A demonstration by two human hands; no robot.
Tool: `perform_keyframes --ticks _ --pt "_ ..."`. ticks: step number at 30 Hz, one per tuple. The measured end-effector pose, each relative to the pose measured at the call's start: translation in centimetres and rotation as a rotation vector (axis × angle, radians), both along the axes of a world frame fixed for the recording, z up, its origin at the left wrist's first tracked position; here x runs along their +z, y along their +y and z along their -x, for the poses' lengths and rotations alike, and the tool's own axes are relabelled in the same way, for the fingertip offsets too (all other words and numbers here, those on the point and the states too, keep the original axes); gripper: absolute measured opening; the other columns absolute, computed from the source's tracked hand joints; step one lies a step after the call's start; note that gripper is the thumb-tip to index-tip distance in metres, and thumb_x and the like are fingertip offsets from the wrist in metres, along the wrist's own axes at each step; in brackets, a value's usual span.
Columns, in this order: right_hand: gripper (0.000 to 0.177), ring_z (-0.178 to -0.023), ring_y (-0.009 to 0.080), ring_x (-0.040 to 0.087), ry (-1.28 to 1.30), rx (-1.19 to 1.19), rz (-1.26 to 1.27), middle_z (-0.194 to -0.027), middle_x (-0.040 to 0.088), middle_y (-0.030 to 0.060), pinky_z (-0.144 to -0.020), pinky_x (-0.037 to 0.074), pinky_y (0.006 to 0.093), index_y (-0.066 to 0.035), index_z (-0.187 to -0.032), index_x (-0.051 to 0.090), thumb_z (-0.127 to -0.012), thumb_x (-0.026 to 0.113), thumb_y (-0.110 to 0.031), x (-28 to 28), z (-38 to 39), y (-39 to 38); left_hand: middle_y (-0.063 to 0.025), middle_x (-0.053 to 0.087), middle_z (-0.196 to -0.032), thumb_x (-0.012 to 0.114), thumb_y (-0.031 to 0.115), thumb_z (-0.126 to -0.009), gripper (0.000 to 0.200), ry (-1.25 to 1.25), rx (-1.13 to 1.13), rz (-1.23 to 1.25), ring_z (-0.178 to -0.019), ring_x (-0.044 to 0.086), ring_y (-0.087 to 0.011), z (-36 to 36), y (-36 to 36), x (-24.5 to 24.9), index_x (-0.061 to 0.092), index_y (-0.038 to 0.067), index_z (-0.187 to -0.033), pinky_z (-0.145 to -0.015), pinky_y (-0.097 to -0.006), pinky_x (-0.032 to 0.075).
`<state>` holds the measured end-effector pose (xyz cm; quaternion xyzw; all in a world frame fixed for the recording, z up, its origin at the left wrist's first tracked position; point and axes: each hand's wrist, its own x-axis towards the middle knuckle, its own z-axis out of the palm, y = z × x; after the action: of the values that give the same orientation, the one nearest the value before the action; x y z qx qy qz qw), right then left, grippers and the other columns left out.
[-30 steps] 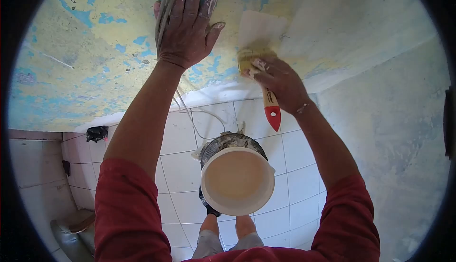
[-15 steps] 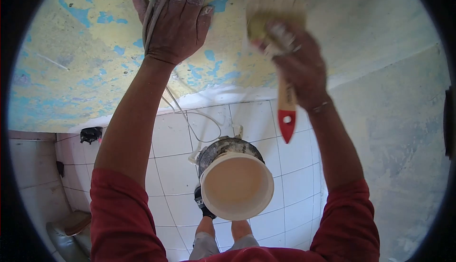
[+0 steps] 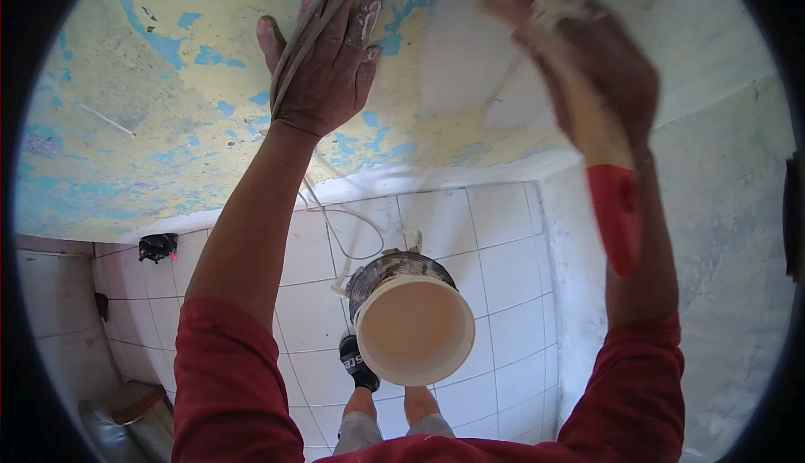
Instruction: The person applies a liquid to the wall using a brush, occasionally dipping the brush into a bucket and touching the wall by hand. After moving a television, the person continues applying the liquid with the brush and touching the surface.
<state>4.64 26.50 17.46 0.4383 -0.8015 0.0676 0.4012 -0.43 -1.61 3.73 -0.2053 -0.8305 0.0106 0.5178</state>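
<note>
My left hand (image 3: 323, 73) lies flat against the peeling yellow and blue wall (image 3: 180, 98), fingers stretched out. A thin grey cable (image 3: 295, 54) runs in strands over the back of this hand and hangs down toward the floor. My right hand (image 3: 599, 69), blurred by motion, is closed around a wide paintbrush (image 3: 610, 203) with a wooden handle and a red end. Its bristles are near the wall at the top edge, mostly cut off from view. Whitish smears mark the fingers of both hands.
Below stands a white bucket (image 3: 415, 378) with pale liquid, above a dark, stained round base (image 3: 366, 277). White tiles (image 3: 310, 316) cover the floor. A black bag-like item (image 3: 158, 247) lies by the wall at left. A grey side wall (image 3: 713, 211) rises at right.
My right hand and the paintbrush have moved right and up, with the brush's red end swinging to the right. My left hand stays on the wall while the view shifts slightly.
</note>
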Motion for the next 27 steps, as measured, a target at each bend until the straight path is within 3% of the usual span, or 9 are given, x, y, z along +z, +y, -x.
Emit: perform_keyframes --ticks 2,6,7,10,15,19,21,22,27 --pt "0.016 -0.116 0.0213 0.064 0.015 0.034 0.041 -0.118 0.071 0.0062 -0.096 0.054 0.0328 -0.014 -0.095 0.072 -0.083 0.071 -0.004 1.5 -0.3 -0.1 -0.0147 0.039 -0.153 0.055 0.039 -0.094 0.055 -0.014 -0.009 -0.003 -0.142 0.034 -0.0369 0.1 -0.1 0.2 0.046 0.017 -0.144 -0.105 -0.0722 0.016" --pt "0.060 -0.123 0.0381 0.056 -0.634 0.833 0.870 -0.137 0.049 0.0279 -0.106 0.048 0.0506 0.008 -0.143 0.037 -0.087 0.056 -0.001 -0.5 -1.1 -3.1 -0.0169 0.039 -0.152 0.053 0.037 -0.095 0.054 -0.095 0.029 0.005 -0.142 0.034 -0.0387 -1.0 0.4 1.5 0.047 0.013 -0.144 -0.107 -0.0710 0.014" --pt "0.060 -0.123 0.0381 0.056 -0.643 0.828 0.881 -0.137 0.049 0.0279 -0.106 0.048 0.0506 0.008 -0.143 0.037 -0.087 0.056 -0.001 -1.7 -1.1 -2.7 -0.0169 0.039 -0.152 0.053 0.037 -0.095 0.054 -0.109 0.027 0.010 -0.142 0.034 -0.0387 -0.8 0.4 1.1 0.047 0.013 -0.144 -0.107 -0.0710 0.014" --pt "0.025 -0.121 0.0293 0.061 0.090 -0.011 -0.012 -0.122 0.069 0.0102 -0.101 0.047 0.0430 -0.014 -0.108 0.074 -0.085 0.067 -0.013 -7.6 -1.1 -0.4 -0.0236 0.027 -0.158 0.036 0.037 -0.100 0.061 -0.094 0.174 0.080 -0.147 0.023 -0.0436 -0.4 0.5 0.5 0.029 0.010 -0.154 -0.112 -0.0724 0.004" --pt "0.025 -0.120 0.0252 0.061 -0.138 -0.038 0.013 -0.112 0.070 0.0060 -0.103 0.045 0.0426 -0.022 -0.109 0.073 -0.085 0.066 -0.021 -18.8 -1.5 -0.5 -0.0235 0.026 -0.159 0.037 0.033 -0.098 0.061 0.013 0.158 0.067 -0.148 0.021 -0.0442 0.6 0.7 0.4 0.030 0.008 -0.154 -0.113 -0.0702 0.006" --pt "0.029 -0.123 0.0253 0.058 -0.271 -0.054 -0.001 -0.115 0.069 0.0060 -0.105 0.043 0.0444 -0.022 -0.112 0.073 -0.084 0.066 -0.020 -27.3 -1.6 0.0 -0.0226 0.026 -0.160 0.037 0.030 -0.098 0.059 0.404 0.043 0.160 -0.148 0.021 -0.0424 3.0 -0.7 0.1 0.038 0.003 -0.150 -0.114 -0.0673 0.009" --pt "0.029 -0.124 0.0254 0.057 -0.318 -0.062 -0.006 -0.117 0.068 0.0065 -0.106 0.043 0.0449 -0.022 -0.112 0.072 -0.084 0.066 -0.020 -30.2 -1.5 0.1 -0.0224 0.027 -0.159 0.037 0.027 -0.098 0.057 0.613 0.184 0.382 -0.148 0.022 -0.0418 4.6 -2.6 0.3 0.039 0.000 -0.148 -0.116 -0.0626 0.012" --pt "0.029 -0.124 0.0255 0.057 -0.355 -0.069 -0.020 -0.118 0.068 0.0070 -0.108 0.042 0.0453 -0.021 -0.113 0.072 -0.084 0.066 -0.020 -31.4 -1.6 0.0 -0.0215 0.029 -0.159 0.037 0.025 -0.099 0.055 0.727 -0.019 0.408 -0.148 0.023 -0.0413 5.4 -2.6 1.1 0.042 -0.003 -0.145 -0.118 -0.0579 0.014" --pt "0.030 -0.128 0.0281 0.054 -0.576 -0.072 -0.023 -0.125 0.065 0.0097 -0.110 0.042 0.0446 -0.019 -0.112 0.071 -0.083 0.067 -0.013 -35.4 -2.8 -0.3 -0.0206 0.028 -0.159 0.041 0.026 -0.098 0.053 0.711 0.074 0.393 -0.148 0.023 -0.0410 5.4 -2.8 0.8 0.046 -0.004 -0.142 -0.118 -0.0580 0.014"
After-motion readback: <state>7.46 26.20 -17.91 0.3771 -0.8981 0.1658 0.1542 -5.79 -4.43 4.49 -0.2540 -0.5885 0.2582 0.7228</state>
